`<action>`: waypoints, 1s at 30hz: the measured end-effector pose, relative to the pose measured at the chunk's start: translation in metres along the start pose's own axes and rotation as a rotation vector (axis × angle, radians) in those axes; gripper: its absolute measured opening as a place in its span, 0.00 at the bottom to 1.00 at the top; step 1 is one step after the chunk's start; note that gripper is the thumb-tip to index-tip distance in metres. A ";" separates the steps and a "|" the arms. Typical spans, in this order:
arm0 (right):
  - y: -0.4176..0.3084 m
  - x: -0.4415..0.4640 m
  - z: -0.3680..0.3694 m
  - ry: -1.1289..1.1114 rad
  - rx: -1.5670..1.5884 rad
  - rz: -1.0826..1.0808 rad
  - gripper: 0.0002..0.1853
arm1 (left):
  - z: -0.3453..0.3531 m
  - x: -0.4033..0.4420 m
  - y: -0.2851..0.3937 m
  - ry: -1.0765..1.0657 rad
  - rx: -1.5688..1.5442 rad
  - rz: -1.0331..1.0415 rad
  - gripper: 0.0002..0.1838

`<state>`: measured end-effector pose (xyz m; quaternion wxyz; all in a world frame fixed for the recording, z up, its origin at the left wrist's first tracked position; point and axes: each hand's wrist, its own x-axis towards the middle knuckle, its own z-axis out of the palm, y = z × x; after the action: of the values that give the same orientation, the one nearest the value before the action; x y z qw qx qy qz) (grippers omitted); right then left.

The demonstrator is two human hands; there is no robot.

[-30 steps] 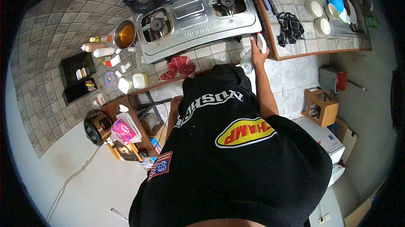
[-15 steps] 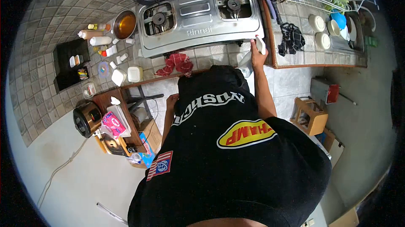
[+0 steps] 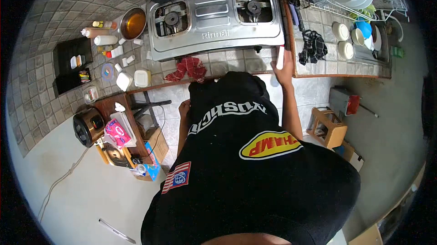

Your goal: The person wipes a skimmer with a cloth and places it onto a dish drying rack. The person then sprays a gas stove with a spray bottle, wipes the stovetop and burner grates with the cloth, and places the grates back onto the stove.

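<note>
My right hand [image 3: 286,73] is closed around a spray bottle, beside the stove's front right corner. The bottle's white head [image 3: 280,58] with a red tip shows; its body is hidden from view. My left hand [image 3: 184,107] hangs low at my left side, partly covered by my black shirt [image 3: 236,176], and its fingers are too small to make out. In front of me is a silver two-burner stove [image 3: 214,22] with its burners uncovered. A crumpled red cloth [image 3: 186,69] lies on the tiled counter in front of it.
Left of the stove stand a pan of amber liquid [image 3: 133,23], bottles and white containers [image 3: 142,78]. A rice cooker [image 3: 88,127] is at the lower left. On the right are a black checked cloth [image 3: 312,47], bowls [image 3: 340,31], a dish rack [image 3: 359,10] and a stool [image 3: 327,129].
My right hand has moved slightly right and toward me with the spray bottle; its clear body showed before and is now hidden. The view has shifted slightly. My left hand stays low.
</note>
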<state>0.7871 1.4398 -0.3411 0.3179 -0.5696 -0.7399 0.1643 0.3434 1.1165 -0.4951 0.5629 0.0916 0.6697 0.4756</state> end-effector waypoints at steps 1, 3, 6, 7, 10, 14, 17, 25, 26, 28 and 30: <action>0.003 -0.001 -0.008 0.037 -0.026 0.013 0.24 | -0.005 0.007 -0.005 0.025 0.119 0.060 0.17; 0.039 -0.014 0.007 0.377 0.507 0.490 0.22 | -0.001 0.006 0.007 0.057 0.192 0.133 0.17; -0.007 -0.015 -0.001 0.357 0.700 0.388 0.19 | -0.052 0.046 -0.027 -0.076 0.297 0.086 0.16; -0.008 -0.018 -0.009 0.192 0.100 0.156 0.17 | -0.076 0.078 -0.074 -0.064 0.241 0.037 0.15; 0.014 -0.016 0.007 0.805 0.471 0.515 0.12 | -0.089 0.082 -0.022 -0.200 0.456 0.128 0.15; -0.017 -0.018 0.031 0.530 0.393 0.460 0.18 | -0.102 0.094 0.027 -0.343 0.447 0.193 0.15; -0.053 -0.008 0.042 0.788 0.840 0.588 0.22 | -0.101 0.094 0.060 -0.273 0.439 0.022 0.14; -0.064 -0.014 0.117 0.863 0.774 0.780 0.23 | -0.169 0.106 0.088 -0.305 0.624 -0.129 0.15; -0.069 -0.012 0.123 0.880 0.772 0.814 0.24 | -0.180 0.111 0.087 -0.316 0.629 -0.124 0.15; -0.083 -0.009 0.133 0.882 0.685 0.857 0.24 | -0.208 0.118 0.079 -0.337 0.521 -0.178 0.13; -0.087 -0.015 0.141 0.862 0.513 0.940 0.25 | -0.227 0.115 0.075 -0.368 0.593 -0.134 0.13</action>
<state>0.6330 1.4163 -0.3976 0.6037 -0.7514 -0.1596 0.2134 0.0810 1.1108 -0.5364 0.6531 0.2912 0.6704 0.1980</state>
